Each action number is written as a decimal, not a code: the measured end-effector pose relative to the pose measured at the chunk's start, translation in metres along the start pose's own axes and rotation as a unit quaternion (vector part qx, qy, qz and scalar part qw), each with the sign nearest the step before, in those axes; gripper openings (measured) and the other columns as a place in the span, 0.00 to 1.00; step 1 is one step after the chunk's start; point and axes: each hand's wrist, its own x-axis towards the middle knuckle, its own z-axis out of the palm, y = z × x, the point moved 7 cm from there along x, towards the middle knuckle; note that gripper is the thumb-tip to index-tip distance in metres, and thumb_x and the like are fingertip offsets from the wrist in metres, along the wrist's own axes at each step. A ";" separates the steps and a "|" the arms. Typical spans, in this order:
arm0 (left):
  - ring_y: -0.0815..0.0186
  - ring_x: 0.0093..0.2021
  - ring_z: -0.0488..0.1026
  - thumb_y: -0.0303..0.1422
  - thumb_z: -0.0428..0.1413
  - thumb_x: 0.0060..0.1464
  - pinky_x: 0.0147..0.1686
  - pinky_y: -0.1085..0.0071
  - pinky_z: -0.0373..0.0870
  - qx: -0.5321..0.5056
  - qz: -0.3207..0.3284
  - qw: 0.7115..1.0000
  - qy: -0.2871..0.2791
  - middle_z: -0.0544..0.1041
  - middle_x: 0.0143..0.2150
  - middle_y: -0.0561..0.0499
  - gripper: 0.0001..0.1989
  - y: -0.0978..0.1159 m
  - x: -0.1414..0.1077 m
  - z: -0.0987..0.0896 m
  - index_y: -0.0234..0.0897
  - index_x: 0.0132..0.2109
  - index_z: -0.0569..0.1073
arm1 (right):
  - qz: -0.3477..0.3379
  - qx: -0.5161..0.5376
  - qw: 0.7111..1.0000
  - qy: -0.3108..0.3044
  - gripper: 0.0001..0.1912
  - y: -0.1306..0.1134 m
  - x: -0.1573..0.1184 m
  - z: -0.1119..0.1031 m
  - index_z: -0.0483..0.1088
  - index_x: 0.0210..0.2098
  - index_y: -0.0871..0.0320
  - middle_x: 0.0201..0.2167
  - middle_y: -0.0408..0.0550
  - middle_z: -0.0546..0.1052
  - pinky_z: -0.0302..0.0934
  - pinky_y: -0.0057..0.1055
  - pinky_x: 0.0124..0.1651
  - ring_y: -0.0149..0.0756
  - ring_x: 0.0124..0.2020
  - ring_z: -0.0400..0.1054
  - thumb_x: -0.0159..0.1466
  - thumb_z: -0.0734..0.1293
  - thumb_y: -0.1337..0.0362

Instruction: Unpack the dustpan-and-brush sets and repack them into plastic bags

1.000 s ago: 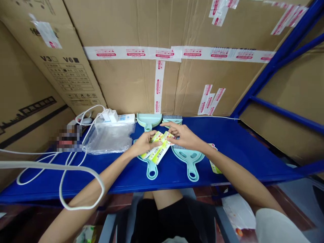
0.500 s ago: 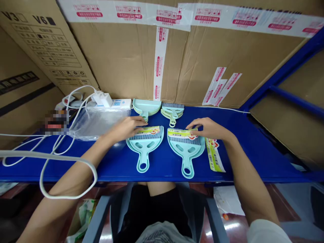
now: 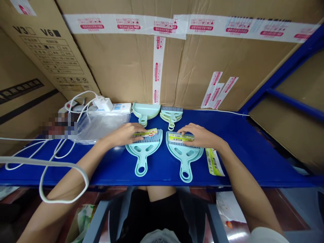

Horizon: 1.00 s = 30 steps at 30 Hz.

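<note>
Right label (image 3: 174, 137) lies on our right dustpan set (image 3: 184, 160), left label (image 3: 149, 133) to its left; spare label (image 3: 214, 162), to its right, remains unplaced. Left hand (image 3: 127, 133), right hand (image 3: 201, 136): fingers curled over labels, grip undetermined.

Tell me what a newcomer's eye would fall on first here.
Probably the pale-turquoise dustpan-and-brush set by the left hand and its twin by the right hand, side by side near the front edge of the blue table. Behind them, white tape with red print stretches across the brown cardboard.
</note>
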 end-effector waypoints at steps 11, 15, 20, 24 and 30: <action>0.54 0.56 0.82 0.38 0.61 0.68 0.59 0.60 0.75 -0.043 0.026 0.999 0.007 0.84 0.57 0.44 0.16 0.013 0.000 -0.004 0.43 0.58 0.83 | -0.007 0.027 1.000 -0.008 0.21 -0.008 -0.001 -0.006 0.78 0.55 0.52 0.51 0.51 0.82 0.64 0.48 0.57 0.52 0.52 0.72 0.64 0.73 0.56; 0.54 0.57 0.81 0.37 0.62 0.67 0.61 0.60 0.74 -0.057 0.030 0.998 0.017 0.83 0.59 0.44 0.16 0.015 0.001 -0.002 0.43 0.59 0.82 | 0.001 0.017 1.000 0.009 0.19 -0.009 0.002 -0.008 0.78 0.55 0.52 0.51 0.51 0.83 0.64 0.49 0.57 0.52 0.53 0.72 0.68 0.71 0.53; 0.53 0.56 0.81 0.37 0.61 0.68 0.59 0.60 0.75 -0.038 0.022 0.999 0.021 0.82 0.58 0.43 0.16 0.016 0.003 0.001 0.41 0.59 0.81 | -0.004 0.025 1.000 -0.003 0.22 -0.010 0.003 -0.004 0.78 0.57 0.52 0.51 0.51 0.82 0.63 0.49 0.59 0.51 0.54 0.72 0.67 0.72 0.52; 0.54 0.56 0.82 0.37 0.60 0.68 0.59 0.60 0.75 -0.042 0.028 0.998 0.030 0.83 0.57 0.43 0.15 0.017 0.004 0.002 0.40 0.57 0.82 | -0.015 0.037 0.999 -0.006 0.23 -0.012 0.004 -0.003 0.78 0.58 0.51 0.50 0.51 0.82 0.64 0.48 0.59 0.51 0.52 0.72 0.65 0.74 0.52; 0.53 0.56 0.81 0.36 0.61 0.67 0.60 0.59 0.75 -0.050 0.011 0.998 0.030 0.83 0.57 0.43 0.15 0.016 0.003 0.001 0.41 0.57 0.82 | 0.001 0.030 0.999 0.023 0.21 -0.007 0.004 -0.006 0.78 0.57 0.52 0.50 0.52 0.82 0.63 0.51 0.60 0.52 0.55 0.72 0.68 0.70 0.52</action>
